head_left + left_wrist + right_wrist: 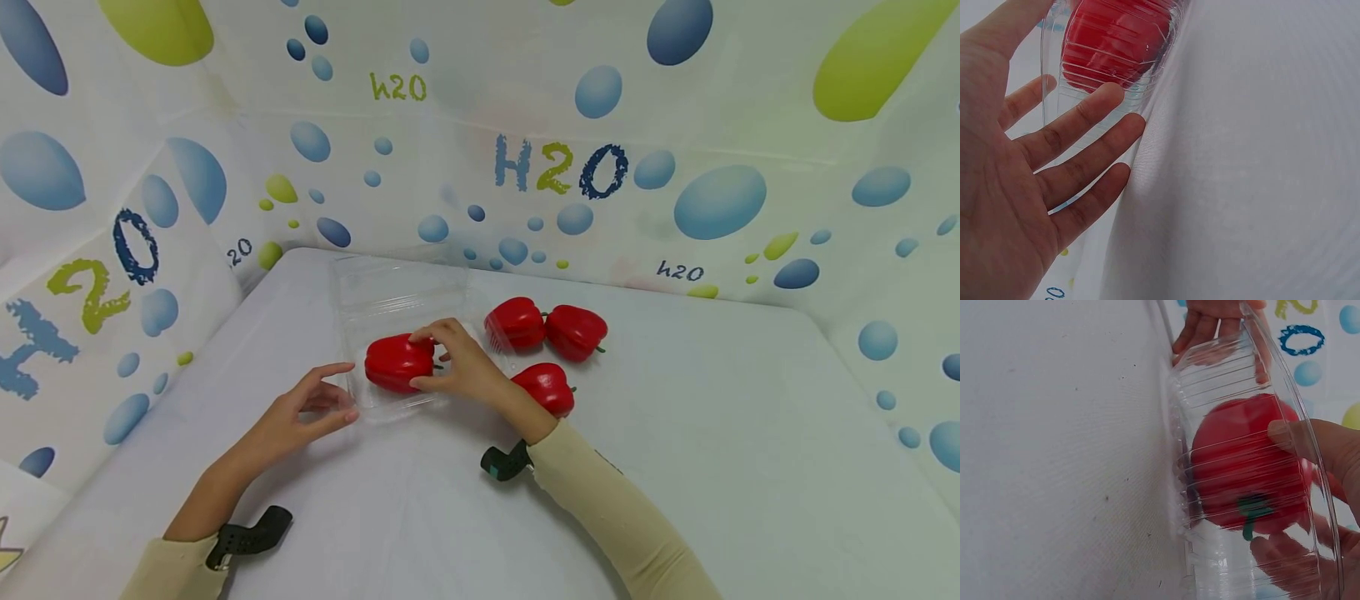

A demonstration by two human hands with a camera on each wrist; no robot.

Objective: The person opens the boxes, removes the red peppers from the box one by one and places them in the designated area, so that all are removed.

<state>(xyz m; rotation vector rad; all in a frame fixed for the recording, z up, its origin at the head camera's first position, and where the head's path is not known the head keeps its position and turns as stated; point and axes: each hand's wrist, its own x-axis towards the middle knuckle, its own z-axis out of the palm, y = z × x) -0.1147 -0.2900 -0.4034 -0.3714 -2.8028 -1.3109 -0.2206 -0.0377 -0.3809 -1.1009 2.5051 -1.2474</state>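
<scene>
A red bell pepper (392,363) with a green stem lies on its side in a clear plastic clamshell container (397,408), whose lid stands open at the back. My right hand (471,371) reaches into the container and grips the pepper at its stem end, thumb on one side and fingers on the other. Through the ribbed wall in the right wrist view, the thumb presses on the pepper (1241,469). Just outside the container's left wall is my left hand (288,423), holding nothing. Its fingers are spread and relaxed in the left wrist view, close to the clear plastic.
Three more red peppers lie right of the container: one (516,323) and another (576,332) side by side at the back, a third (547,388) partly behind my right wrist. A white cloth (712,433) covers the table. A printed curtain (480,108) rises behind it.
</scene>
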